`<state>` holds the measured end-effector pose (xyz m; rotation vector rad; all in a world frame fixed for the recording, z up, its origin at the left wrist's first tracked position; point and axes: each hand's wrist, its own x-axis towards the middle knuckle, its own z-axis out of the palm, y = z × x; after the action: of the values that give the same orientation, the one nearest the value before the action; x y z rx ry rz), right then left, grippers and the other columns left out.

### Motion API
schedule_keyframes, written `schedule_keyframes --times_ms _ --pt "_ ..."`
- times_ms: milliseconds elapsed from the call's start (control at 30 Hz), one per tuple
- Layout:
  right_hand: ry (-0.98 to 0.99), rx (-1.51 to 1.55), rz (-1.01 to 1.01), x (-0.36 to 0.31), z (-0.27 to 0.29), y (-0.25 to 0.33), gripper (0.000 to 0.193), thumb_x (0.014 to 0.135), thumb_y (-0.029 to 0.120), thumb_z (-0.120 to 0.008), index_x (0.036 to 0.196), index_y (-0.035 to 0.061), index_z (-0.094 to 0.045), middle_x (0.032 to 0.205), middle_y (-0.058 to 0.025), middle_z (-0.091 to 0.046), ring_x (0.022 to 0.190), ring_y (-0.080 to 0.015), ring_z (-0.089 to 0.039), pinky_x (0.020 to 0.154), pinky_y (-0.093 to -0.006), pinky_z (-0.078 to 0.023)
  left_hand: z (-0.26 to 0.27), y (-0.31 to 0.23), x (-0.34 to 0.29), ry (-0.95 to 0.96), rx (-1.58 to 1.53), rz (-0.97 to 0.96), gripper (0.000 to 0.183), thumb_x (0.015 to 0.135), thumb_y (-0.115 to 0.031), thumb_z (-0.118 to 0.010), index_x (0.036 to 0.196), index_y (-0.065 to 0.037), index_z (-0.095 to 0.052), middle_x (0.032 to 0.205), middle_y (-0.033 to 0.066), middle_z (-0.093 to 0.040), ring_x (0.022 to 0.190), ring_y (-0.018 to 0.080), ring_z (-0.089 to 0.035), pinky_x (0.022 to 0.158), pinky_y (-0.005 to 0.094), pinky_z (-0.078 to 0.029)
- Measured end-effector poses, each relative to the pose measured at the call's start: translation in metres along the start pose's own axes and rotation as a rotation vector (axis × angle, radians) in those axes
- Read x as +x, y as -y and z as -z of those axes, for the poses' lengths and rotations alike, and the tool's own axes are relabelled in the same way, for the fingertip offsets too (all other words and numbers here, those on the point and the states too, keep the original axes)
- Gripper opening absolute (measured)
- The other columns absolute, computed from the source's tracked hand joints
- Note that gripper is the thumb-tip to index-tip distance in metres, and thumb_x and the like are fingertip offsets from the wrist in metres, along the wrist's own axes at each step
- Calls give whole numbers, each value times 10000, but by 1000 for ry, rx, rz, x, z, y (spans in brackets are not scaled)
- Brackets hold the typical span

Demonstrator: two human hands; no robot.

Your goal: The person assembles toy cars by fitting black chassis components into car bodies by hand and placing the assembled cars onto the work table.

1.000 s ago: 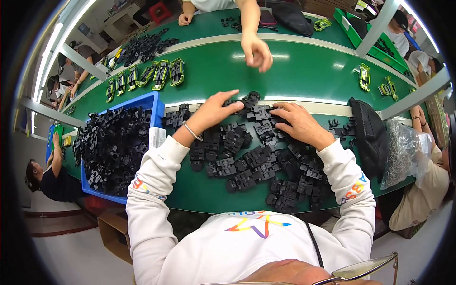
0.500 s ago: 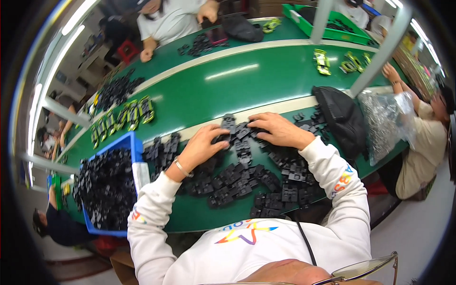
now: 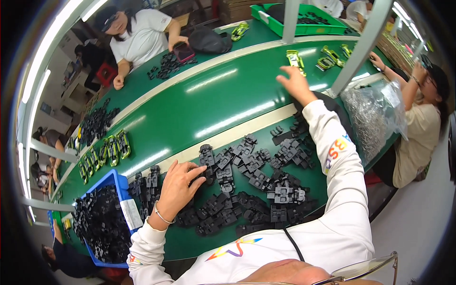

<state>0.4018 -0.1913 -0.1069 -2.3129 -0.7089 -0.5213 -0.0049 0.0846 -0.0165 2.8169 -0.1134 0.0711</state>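
Observation:
My left hand (image 3: 179, 187) rests low over the bench with its fingers apart. Its fingertips are beside a black plastic chassis-like part (image 3: 207, 156), and whether they touch it is hard to tell. Stretched far out to the right, my right hand (image 3: 297, 85) has spread fingers and holds nothing. Just beyond its fingertips lies a yellow-green toy car body (image 3: 294, 59) on the green surface. Between my arms many black plastic parts (image 3: 254, 164) lie in loose rows and heaps. One greyer part (image 3: 286, 194) sits on top of the right-hand heap.
A blue bin (image 3: 124, 183) full of small black parts stands at left. Several green car bodies (image 3: 113, 149) line up beyond it. A black bag (image 3: 332, 107) and a clear bag of metal pieces (image 3: 368, 114) lie at right, near an upright post (image 3: 349, 61). People sit around the bench.
My right hand has left the black parts and swung far forward, toward the yellow-green car body. My left hand stays near the parts. The whole view has shifted.

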Motion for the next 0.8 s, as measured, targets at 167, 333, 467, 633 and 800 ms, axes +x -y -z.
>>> schedule_keyframes --times_ms 167,333,467,633,800 --pt "76 -522 -402 58 0 7 939 767 530 -751 1474 90 -317 1444 -240 -397 1265 -420 -473 981 -551 -433 13 1 -2 -90 -71 75 312 877 -229 -675 1163 -108 -659 1015 100 -645 992 304 -609 974 440 -442" --pt "255 -512 -534 81 -21 -69 827 788 489 -741 1403 82 -367 1255 -228 -602 1195 -432 -549 980 -509 -456 22 5 -13 -126 -125 164 327 878 -224 -679 1176 -90 -650 1030 109 -653 979 306 -614 859 399 -481" --pt "246 -487 -392 83 -25 -73 579 809 428 -711 1141 -6 -520 1130 -276 -647 1060 -436 -618 897 -493 -495 31 8 -29 -132 -273 266 366 882 -196 -683 1222 -72 -632 1062 118 -669 971 292 -641 837 363 -501" --pt "387 88 -159 50 3 37 635 830 391 -716 1280 -26 -554 1114 -205 -673 985 -296 -658 867 -362 -505 33 -4 -45 -185 -872 416 394 933 -158 -650 1308 -56 -584 1121 90 -678 1030 155 -635 923 283 -479" --pt "622 537 329 -53 49 221 706 802 207 -769 1420 36 -476 1265 -121 -614 1012 -169 -594 873 -324 -486 -1 -54 -48 -319 -1463 442 607 1010 -283 -533 1506 -30 -289 1413 150 -492 1304 234 -481 1077 368 -381"
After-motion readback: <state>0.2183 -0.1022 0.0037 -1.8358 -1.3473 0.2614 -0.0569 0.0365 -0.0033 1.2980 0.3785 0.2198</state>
